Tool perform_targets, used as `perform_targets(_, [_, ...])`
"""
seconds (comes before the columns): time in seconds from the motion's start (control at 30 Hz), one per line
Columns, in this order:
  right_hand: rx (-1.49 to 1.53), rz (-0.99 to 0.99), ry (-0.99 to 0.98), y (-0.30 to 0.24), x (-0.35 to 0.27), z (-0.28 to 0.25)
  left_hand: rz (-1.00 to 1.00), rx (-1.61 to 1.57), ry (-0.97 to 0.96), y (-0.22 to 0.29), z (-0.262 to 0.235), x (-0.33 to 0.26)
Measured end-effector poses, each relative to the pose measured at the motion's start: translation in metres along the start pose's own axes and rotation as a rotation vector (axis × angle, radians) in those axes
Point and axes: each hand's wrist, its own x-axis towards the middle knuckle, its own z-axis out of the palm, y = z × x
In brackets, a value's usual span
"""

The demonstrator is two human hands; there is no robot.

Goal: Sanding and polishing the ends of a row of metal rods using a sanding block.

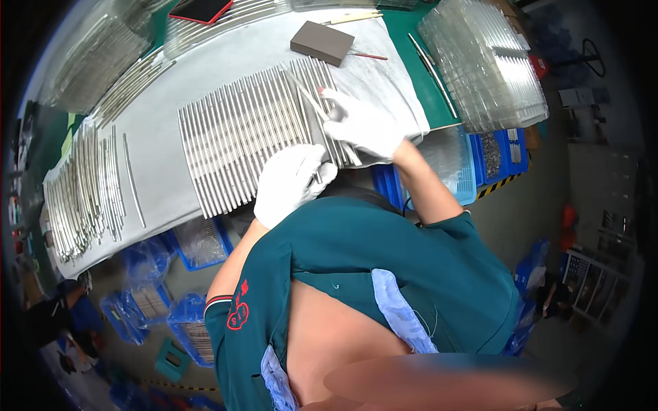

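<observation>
A row of slim silver metal rods (236, 133) lies side by side on a white cloth. My right hand (367, 125), in a white glove, is closed on a slanting metal rod (306, 92) above the right part of the row. Several more rods lie beneath and beside that hand. My left hand (291, 181), gloved too, is at the cloth's near edge. Its fingers are curled together around the near end of a rod (318, 177), mostly hidden by the glove. Whether both hands hold the same rod is unclear.
Looser rods (82, 188) are heaped at the left. Beyond the row sits a grey-brown block (322, 42), with a red-edged phone (200, 9) at the far left. Clear plastic trays (483, 72) are stacked at the right. Blue bins (199, 243) stand below the table.
</observation>
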Motion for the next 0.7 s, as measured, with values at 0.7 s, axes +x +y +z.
perform_targets(0.7, [-0.943, 0.506, 0.589, 0.052, -0.022, -0.118, -0.056, 0.203, -0.277, 0.002, -0.002, 0.002])
